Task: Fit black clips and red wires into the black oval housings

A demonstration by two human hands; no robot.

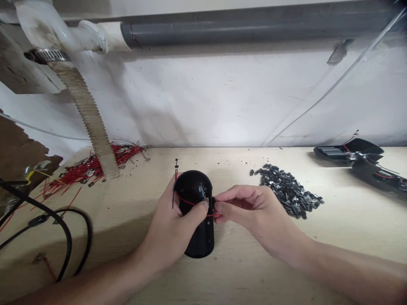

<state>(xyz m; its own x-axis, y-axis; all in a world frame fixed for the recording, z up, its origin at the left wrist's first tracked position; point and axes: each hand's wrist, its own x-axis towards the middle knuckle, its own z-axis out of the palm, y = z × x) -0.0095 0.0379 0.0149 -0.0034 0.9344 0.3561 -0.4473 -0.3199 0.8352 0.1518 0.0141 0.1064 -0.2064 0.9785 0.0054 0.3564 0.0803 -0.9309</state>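
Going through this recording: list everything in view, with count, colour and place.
housing: one, black, held over bench
red wire: one, red, across housing
small parts: one heap, black, bench right of hands
wire pile: one heap, red with metal ends, bench back left
assemblies: about two, black with red wires, bench far right
cable: one, black, bench left
hose: one, beige, ribbed, upper left
hose clamp: one, metal, hose top
pipe: one, grey, along wall top
fitting: one, white, upper left
bench: one, pale wood, below
wall: one, white, behind bench
left hand: gripping housing
right hand: pinching red wire
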